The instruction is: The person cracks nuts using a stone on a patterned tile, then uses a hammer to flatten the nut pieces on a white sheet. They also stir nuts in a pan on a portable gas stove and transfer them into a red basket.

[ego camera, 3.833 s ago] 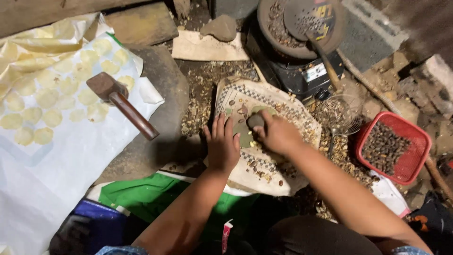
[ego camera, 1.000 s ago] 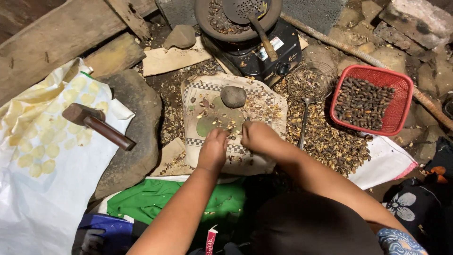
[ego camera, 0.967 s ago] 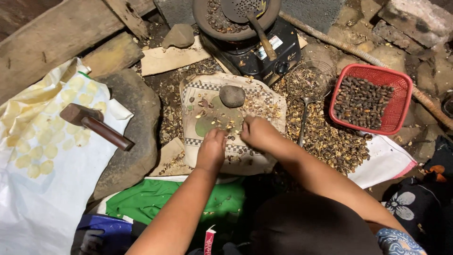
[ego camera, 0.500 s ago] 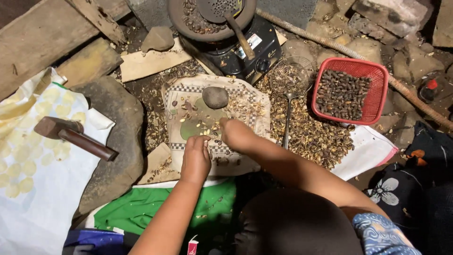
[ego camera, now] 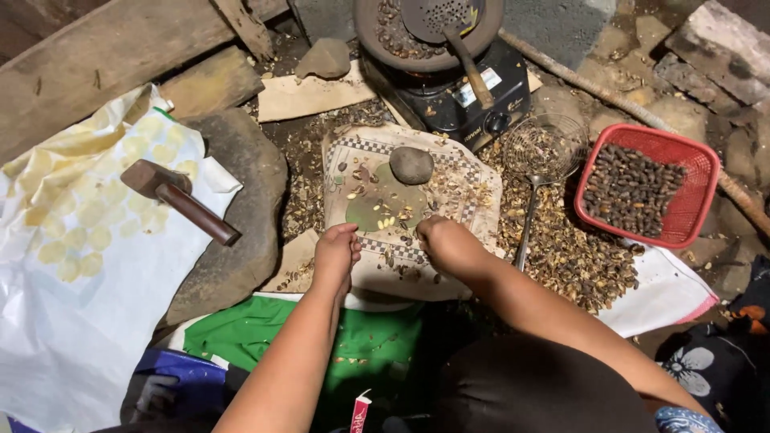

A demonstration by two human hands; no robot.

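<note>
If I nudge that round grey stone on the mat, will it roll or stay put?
The stone looks rounded but squat, so it would probably rock more than roll. It seems dense, likely heavy for its size. The shell-littered mat beneath should slow it.

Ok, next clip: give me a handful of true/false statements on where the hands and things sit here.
1. Both hands rest at the near edge of the patterned mat. True: left hand, right hand.
2. The right hand grips the round stone. False: the stone lies alone on the mat, apart from both hands.
3. The hammer lies on the white sheet. True.
4. The red basket is empty. False: it holds dark nuts.
5. The wire skimmer sits in the pan. False: it lies on the shells beside the basket.
</note>
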